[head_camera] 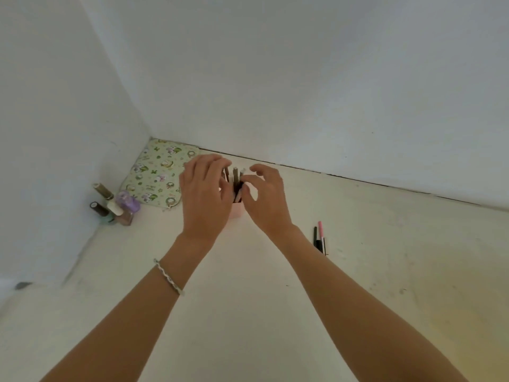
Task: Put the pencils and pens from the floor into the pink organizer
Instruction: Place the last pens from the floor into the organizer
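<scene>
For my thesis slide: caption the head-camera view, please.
Both hands, left hand and right hand, settle pens into the pink organizer; two pens remain on the floor.

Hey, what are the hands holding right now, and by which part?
Both the left hand and right hand gather the upright pens in the pink organizer, fingers around their upper ends. Exact grip unclear.

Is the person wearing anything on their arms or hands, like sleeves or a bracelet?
No sleeves show: both forearms are bare. The left wrist wears a thin, silvery braided bracelet. The left hand and right hand have no gloves, and no rings show.
</scene>
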Motion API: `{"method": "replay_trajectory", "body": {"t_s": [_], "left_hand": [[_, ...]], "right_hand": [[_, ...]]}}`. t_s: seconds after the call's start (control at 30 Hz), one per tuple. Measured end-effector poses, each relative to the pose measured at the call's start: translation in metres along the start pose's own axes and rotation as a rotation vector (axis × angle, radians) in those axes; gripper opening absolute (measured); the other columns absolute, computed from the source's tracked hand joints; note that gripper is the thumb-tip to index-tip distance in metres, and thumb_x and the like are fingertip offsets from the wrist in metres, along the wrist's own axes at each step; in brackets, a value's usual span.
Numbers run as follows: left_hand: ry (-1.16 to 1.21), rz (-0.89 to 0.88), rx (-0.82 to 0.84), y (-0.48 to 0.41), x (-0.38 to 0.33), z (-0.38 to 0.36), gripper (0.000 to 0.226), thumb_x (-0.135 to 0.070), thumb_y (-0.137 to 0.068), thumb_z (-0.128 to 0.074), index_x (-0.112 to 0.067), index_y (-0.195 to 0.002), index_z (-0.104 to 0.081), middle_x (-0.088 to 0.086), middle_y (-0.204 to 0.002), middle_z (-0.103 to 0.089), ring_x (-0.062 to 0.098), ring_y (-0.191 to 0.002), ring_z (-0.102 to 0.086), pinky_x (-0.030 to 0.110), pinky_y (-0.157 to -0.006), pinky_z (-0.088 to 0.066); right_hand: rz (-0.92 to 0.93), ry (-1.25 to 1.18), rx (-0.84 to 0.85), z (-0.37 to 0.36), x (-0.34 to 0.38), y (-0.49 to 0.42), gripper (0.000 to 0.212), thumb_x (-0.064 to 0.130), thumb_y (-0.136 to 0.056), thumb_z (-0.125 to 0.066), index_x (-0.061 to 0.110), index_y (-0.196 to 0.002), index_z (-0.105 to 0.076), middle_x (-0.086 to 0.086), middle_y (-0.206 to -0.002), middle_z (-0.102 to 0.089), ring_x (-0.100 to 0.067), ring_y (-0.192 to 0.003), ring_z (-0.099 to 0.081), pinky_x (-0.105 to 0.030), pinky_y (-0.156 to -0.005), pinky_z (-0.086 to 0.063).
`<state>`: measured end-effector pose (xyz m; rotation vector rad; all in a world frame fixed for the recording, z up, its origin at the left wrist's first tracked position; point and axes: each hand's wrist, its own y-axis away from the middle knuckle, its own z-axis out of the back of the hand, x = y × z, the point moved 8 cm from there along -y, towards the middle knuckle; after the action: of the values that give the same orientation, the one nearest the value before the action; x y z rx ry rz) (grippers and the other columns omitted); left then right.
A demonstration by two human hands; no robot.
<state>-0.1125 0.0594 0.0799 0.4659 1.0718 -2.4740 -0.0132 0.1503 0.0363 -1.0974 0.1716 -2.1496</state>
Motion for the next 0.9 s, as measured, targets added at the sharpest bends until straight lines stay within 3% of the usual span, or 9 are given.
{"method": "replay_trajectory", "body": {"t_s": [0.1,0.2,0.33,0.4,0.53,0.67,0.8,0.9], "left_hand": [[0.084,-0.002,0.079,0.017,-0.026,-0.026,0.023,-0.002,-0.082,-0.054,-0.010,-0.101,-0.066,0.004,-0.103,-0.064,0.023,-0.100,-0.057,0.034,-0.088,-0.046],[0.128,0.168,0.466,0.052,-0.053,-0.086,0.021,-0.009,-0.089,-0.057,-0.016,-0.107,-0.062,-0.001,-0.099,-0.063,0.016,-0.087,-0.061,0.032,-0.077,-0.053],[0.065,0.359,0.899,0.118,-0.085,-0.156,0.024,-0.020,-0.094,-0.052,-0.015,-0.117,-0.055,0.002,-0.110,-0.063,0.019,-0.098,-0.061,0.026,-0.079,-0.046],[0.033,0.383,0.976,0.138,-0.101,-0.174,0.024,-0.016,-0.095,-0.051,-0.011,-0.118,-0.051,0.006,-0.111,-0.062,0.023,-0.099,-0.061,0.029,-0.077,-0.046],[-0.077,0.362,0.970,0.151,-0.111,-0.186,0.023,-0.011,-0.093,-0.052,-0.010,-0.116,-0.046,0.008,-0.110,-0.057,0.024,-0.094,-0.060,0.033,-0.075,-0.052],[-0.156,0.287,0.952,0.149,-0.116,-0.191,0.031,-0.010,-0.095,-0.050,-0.009,-0.125,-0.041,0.009,-0.110,-0.059,0.025,-0.094,-0.063,0.033,-0.074,-0.054],[-0.077,0.356,0.970,0.128,-0.103,-0.192,0.057,-0.011,-0.092,-0.056,-0.007,-0.141,-0.028,0.016,-0.113,-0.056,0.033,-0.096,-0.061,0.037,-0.075,-0.051],[0.006,0.418,0.901,0.093,-0.093,-0.182,0.068,-0.011,-0.088,-0.060,-0.010,-0.146,-0.024,0.019,-0.111,-0.055,0.035,-0.093,-0.060,0.037,-0.072,-0.047]], "right_hand": [[-0.072,-0.012,-0.211,0.040,-0.021,0.004,0.032,-0.003,-0.080,-0.055,0.006,-0.108,-0.068,-0.008,-0.113,-0.059,-0.023,-0.107,-0.054,-0.035,-0.095,-0.044],[-0.198,-0.063,-0.310,0.082,-0.053,0.003,0.037,-0.005,-0.078,-0.048,0.009,-0.108,-0.063,0.000,-0.109,-0.056,-0.016,-0.092,-0.056,-0.026,-0.083,-0.047],[-0.306,-0.073,-0.391,0.132,-0.091,0.016,0.034,-0.005,-0.080,-0.045,0.014,-0.102,-0.064,0.008,-0.100,-0.057,0.003,-0.078,-0.052,-0.008,-0.071,-0.040],[-0.366,-0.052,-0.408,0.153,-0.112,0.029,0.034,-0.005,-0.081,-0.046,0.016,-0.099,-0.065,0.009,-0.098,-0.059,0.005,-0.078,-0.052,-0.007,-0.069,-0.040],[-0.445,0.003,-0.382,0.174,-0.143,0.056,0.033,-0.006,-0.081,-0.048,0.018,-0.097,-0.065,0.011,-0.096,-0.060,0.003,-0.076,-0.054,-0.006,-0.068,-0.041],[-0.575,0.028,-0.247,0.171,-0.173,0.078,0.029,-0.001,-0.085,-0.048,0.017,-0.102,-0.064,0.009,-0.094,-0.062,-0.002,-0.075,-0.055,-0.009,-0.068,-0.041],[-0.741,0.088,0.136,0.137,-0.201,0.102,0.025,0.003,-0.087,-0.048,0.014,-0.101,-0.066,0.004,-0.090,-0.062,-0.011,-0.074,-0.056,-0.013,-0.062,-0.040],[-0.810,0.123,0.366,0.109,-0.204,0.121,0.025,0.005,-0.087,-0.051,0.008,-0.106,-0.066,-0.007,-0.106,-0.064,-0.020,-0.088,-0.060,-0.029,-0.078,-0.051]]}}
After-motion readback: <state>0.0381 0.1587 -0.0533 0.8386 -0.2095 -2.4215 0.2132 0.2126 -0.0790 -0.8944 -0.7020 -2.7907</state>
